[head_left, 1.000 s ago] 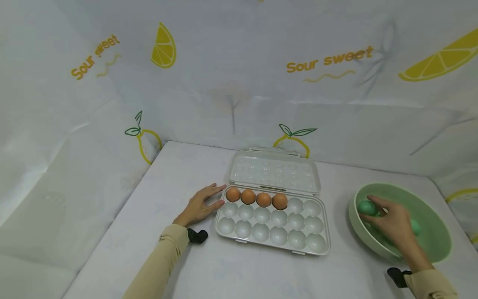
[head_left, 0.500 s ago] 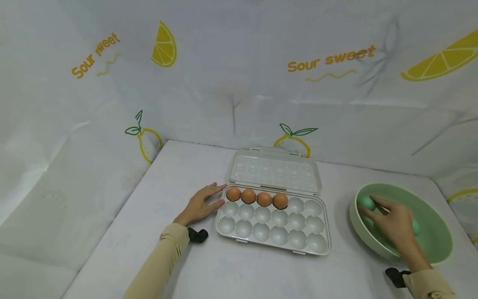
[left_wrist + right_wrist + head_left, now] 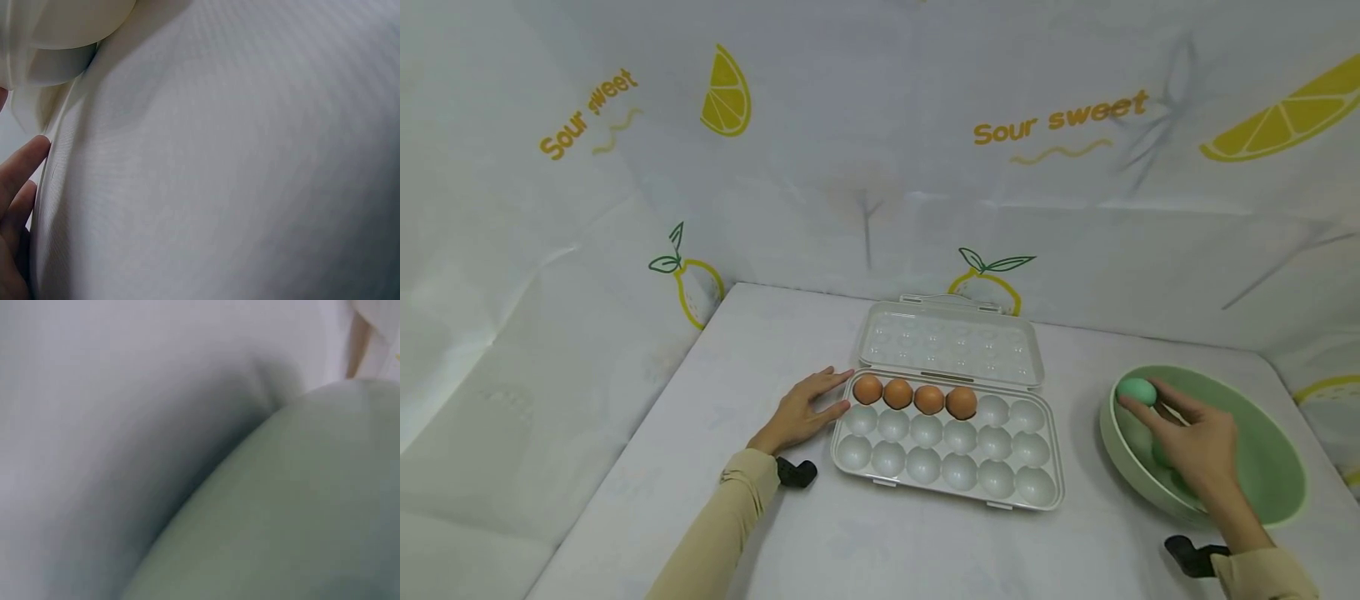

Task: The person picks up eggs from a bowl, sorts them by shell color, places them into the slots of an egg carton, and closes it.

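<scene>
At the right in the head view, my right hand [image 3: 1198,437] pinches a pale green egg [image 3: 1137,392] between thumb and fingers, level with the near-left rim of a green bowl [image 3: 1262,467]. Partly hidden under that hand, another green egg [image 3: 1161,454] lies in the bowl. My left hand [image 3: 801,414] rests with spread fingers against the left edge of a white egg box [image 3: 958,472]. Several brown eggs [image 3: 929,399] fill the back row from the left; the other hollows are bare. In the left wrist view, fingers [image 3: 25,164] show beside the box's underside [image 3: 75,31].
The box's clear lid [image 3: 951,346] lies folded back behind it, near the wall cloth [image 3: 865,167] printed with lemons. White cloth [image 3: 1075,550] covers the table. The right wrist view holds mostly the bowl's outer wall [image 3: 281,506], blurred.
My right hand has lifted the green egg from inside the bowl up to about rim height. The left hand, the egg box and the brown eggs have stayed put.
</scene>
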Demonstrator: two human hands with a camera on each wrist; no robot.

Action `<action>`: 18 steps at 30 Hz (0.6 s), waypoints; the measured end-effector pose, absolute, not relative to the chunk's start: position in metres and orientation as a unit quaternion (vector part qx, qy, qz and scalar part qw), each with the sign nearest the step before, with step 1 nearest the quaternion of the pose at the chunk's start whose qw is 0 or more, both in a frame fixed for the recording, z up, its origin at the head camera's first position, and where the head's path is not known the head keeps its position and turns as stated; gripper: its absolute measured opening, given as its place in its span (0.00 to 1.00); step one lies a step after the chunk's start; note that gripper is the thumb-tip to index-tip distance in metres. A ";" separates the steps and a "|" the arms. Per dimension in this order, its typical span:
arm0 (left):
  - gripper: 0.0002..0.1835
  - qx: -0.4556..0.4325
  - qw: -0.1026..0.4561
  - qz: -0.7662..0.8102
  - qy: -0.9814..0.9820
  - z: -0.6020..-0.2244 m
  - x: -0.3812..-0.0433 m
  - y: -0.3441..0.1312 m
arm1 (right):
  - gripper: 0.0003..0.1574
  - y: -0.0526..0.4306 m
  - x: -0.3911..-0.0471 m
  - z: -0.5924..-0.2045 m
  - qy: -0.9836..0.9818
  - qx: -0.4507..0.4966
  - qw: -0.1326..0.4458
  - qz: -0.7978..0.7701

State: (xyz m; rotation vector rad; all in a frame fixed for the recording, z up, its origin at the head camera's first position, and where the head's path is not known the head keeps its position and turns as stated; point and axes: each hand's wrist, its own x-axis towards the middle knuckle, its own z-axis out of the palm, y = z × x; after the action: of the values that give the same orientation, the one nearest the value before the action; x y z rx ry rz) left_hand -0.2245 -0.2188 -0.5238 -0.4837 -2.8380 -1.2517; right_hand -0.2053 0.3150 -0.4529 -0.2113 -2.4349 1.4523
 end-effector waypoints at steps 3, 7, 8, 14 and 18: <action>0.30 -0.156 0.003 -0.398 -0.904 -0.524 -0.224 -0.219 | 0.34 0.310 -0.203 -0.447 -0.829 -0.081 0.150 0.533; 0.30 -0.154 0.002 -0.395 -0.906 -0.523 -0.223 -0.218 | 0.33 0.297 -0.199 -0.439 -0.794 -0.054 0.158 0.584; 0.30 -0.153 0.000 -0.395 -0.906 -0.523 -0.223 -0.218 | 0.33 0.293 -0.198 -0.437 -0.785 -0.043 0.158 0.597; 0.30 -0.154 -0.002 -0.396 -0.905 -0.522 -0.223 -0.218 | 0.34 0.262 -0.194 -0.427 -0.786 -0.022 0.132 0.604; 0.30 -0.158 0.005 -0.395 -0.905 -0.522 -0.223 -0.217 | 0.33 0.235 -0.195 -0.424 -0.805 0.001 0.137 0.577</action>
State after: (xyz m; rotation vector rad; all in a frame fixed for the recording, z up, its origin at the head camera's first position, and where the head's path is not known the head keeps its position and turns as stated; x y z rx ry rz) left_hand -0.2230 -0.2174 -0.5221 -0.4941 -2.8352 -1.2360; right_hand -0.1948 0.2349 -0.4236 0.0026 -2.3289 1.6711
